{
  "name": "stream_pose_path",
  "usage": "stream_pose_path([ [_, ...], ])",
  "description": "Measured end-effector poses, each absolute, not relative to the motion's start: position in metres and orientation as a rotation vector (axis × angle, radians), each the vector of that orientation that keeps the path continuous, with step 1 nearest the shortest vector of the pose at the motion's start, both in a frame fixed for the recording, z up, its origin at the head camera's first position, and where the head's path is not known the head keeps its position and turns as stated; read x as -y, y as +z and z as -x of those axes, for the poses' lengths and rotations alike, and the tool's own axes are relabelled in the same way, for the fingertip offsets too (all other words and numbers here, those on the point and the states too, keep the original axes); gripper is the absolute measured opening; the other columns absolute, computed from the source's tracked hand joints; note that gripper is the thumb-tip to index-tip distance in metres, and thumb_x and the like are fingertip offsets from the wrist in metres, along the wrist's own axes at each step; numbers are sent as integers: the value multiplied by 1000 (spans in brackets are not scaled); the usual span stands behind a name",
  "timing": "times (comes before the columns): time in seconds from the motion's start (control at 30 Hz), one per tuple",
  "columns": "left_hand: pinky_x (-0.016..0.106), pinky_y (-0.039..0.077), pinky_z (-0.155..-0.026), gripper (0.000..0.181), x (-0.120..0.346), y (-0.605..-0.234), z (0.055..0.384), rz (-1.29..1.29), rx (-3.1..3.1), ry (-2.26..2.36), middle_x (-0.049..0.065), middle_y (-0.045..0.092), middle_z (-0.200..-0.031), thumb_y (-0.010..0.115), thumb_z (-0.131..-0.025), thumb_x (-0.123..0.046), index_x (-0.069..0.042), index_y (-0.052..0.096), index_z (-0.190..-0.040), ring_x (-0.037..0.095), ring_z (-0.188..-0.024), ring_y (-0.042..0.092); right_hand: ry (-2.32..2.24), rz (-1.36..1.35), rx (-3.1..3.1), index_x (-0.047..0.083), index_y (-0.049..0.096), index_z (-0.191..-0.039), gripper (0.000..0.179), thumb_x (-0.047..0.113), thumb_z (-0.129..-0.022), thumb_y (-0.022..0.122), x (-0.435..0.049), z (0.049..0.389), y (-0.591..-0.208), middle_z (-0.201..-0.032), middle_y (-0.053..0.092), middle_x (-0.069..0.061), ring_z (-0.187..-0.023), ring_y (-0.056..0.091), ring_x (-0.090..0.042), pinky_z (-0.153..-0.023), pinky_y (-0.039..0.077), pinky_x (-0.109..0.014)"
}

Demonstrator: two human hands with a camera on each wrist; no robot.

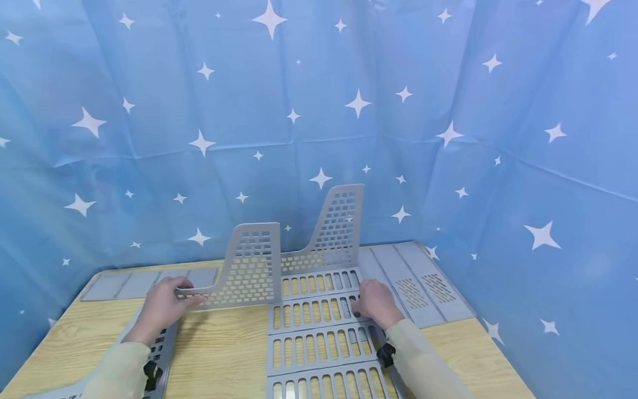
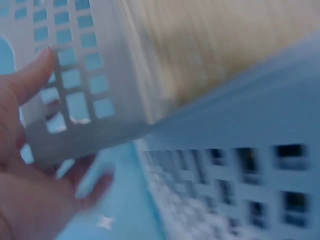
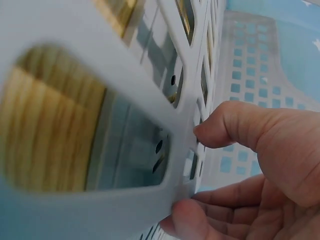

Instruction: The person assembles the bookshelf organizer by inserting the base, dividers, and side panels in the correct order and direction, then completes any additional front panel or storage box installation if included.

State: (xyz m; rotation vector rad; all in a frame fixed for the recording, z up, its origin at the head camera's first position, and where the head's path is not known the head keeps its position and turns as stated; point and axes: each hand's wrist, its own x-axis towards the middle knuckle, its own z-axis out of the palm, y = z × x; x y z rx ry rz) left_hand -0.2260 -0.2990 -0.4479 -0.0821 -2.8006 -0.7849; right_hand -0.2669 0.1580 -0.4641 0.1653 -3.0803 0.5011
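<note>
My left hand grips the low end of a grey plastic side panel, dotted with small square holes. In the left wrist view its thumb lies over the holes and the fingers pass behind the panel. This panel stands upright on the left of a long slotted grey panel. My right hand pinches the slotted panel's right edge, with thumb and fingers on either side in the right wrist view. A second upright side panel stands at the slotted panel's far end.
Flat grey panels lie at the table's back right, and another flat grey strip at the back left. One more perforated panel is under my left forearm. A blue starry curtain hangs behind the wooden table.
</note>
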Motion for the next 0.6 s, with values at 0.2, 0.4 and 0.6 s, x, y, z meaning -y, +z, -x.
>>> stream_pose_path([
  [0.2, 35, 49, -63, 14, 305, -453, 229, 54, 2811, -1143, 12, 66, -102, 74, -97, -20, -6, 73, -99, 22, -79, 57, 505, -169, 3063, 12, 49, -58, 40, 14, -85, 79, -164, 267, -466, -50, 30, 5, -46, 27, -10, -45, 27, -25],
  [0.4, 42, 56, -72, 20, 289, -459, 233, 94, 2834, -1188, 18, 70, -110, 68, -102, -20, -2, 74, -108, 29, -90, 66, 535, -211, 3048, 16, 37, -56, 50, 11, -84, 77, -164, 265, -468, -51, 25, 6, -47, 23, -10, -45, 25, -24],
  [0.6, 43, 58, -81, 12, 253, -463, 239, 161, 2770, -1215, 13, 72, -106, 68, -100, -13, -5, 77, -101, 28, -97, 69, 518, -184, 3050, 17, 33, -55, 55, 14, -84, 80, -154, 261, -465, -50, 21, 7, -47, 21, -11, -45, 24, -25],
])
